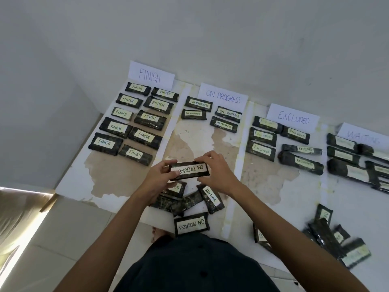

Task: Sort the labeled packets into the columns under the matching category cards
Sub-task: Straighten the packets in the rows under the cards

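Your left hand (156, 175) and right hand (214, 169) pinch a dark packet (189, 170), its white label reading "ON PROGRESS" upside down.

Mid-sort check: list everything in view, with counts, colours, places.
Category cards: four, white, along the wall.
FINISH packets: ten, dark, left column.
ON PROGRESS packets: four, dark, second column.
EXCLUDED packets: six, dark, third column.
WAITING packets: several, dark, right edge, cut off.
Held packet: one, dark, labelled ON PROGRESS, centre.
Unsorted packets: two loose piles, dark, nearest the person.
Sheet: one, white, brown patches, underneath.
Hands: left hand, right hand, both gripping it.
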Demonstrator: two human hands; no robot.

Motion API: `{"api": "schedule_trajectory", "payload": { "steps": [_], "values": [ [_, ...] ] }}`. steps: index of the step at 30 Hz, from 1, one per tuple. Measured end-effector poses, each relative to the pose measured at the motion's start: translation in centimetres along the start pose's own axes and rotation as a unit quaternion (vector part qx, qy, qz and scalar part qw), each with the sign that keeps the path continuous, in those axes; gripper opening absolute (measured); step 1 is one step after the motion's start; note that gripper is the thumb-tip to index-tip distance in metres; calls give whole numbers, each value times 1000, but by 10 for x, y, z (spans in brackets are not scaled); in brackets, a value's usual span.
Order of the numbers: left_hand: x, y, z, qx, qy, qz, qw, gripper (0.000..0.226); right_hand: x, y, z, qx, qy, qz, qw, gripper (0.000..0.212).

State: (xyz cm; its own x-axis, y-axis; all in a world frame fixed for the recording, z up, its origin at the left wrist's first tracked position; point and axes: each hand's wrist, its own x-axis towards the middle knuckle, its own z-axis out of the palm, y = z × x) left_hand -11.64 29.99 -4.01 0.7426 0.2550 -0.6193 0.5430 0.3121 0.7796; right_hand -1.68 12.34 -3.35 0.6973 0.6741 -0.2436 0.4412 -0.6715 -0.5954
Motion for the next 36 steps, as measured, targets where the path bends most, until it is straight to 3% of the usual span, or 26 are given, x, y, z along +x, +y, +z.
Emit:
{"api": "schedule_trajectory", "payload": {
  "steps": [6, 9, 12, 16, 19, 23, 25, 27, 29, 31, 34, 36],
  "values": [
    [14, 0, 20, -33, 54, -22, 998, 26, -10, 6, -13, 60, -46, 25, 997, 50],
    [19, 5, 33, 41, 49, 8, 998, 22, -18, 7, -9, 173, -42, 74, 981, 29],
    [20, 13, 48, 140, 11, 49, 989, 18, -21, 10, -7, 284, -13, 115, 952, 26],
    [23, 19, 67, 205, -2, 91, 974, 27, -18, 14, -8, 339, 25, 173, 924, 24],
    [27, 15, 73, 340, 5, 166, 926, 56, -11, 19, -9, 384, 65, 242, 889, 17],
    [39, 9, 74, 532, 3, 279, 799, 72, 4, 24, -9, 494, 70, 301, 813, 18],
    [46, 10, 76, 563, 6, 292, 773, 67, 10, 25, -7, 517, 61, 303, 798, 20],
    [54, 13, 78, 560, -1, 294, 775, 62, 16, 27, -7, 522, 59, 303, 795, 19],
    [67, 17, 78, 573, -17, 288, 767, 62, 23, 34, -10, 509, 70, 313, 799, 22],
    [83, 23, 80, 599, -36, 278, 750, 62, 29, 44, -16, 458, 97, 316, 825, 32],
    [111, 34, 88, 639, -62, 268, 719, 60, 38, 65, -24, 292, 126, 251, 914, 44],
    [130, 40, 96, 660, -71, 263, 700, 59, 46, 80, -25, 185, 117, 198, 956, 49]
  ]
}}
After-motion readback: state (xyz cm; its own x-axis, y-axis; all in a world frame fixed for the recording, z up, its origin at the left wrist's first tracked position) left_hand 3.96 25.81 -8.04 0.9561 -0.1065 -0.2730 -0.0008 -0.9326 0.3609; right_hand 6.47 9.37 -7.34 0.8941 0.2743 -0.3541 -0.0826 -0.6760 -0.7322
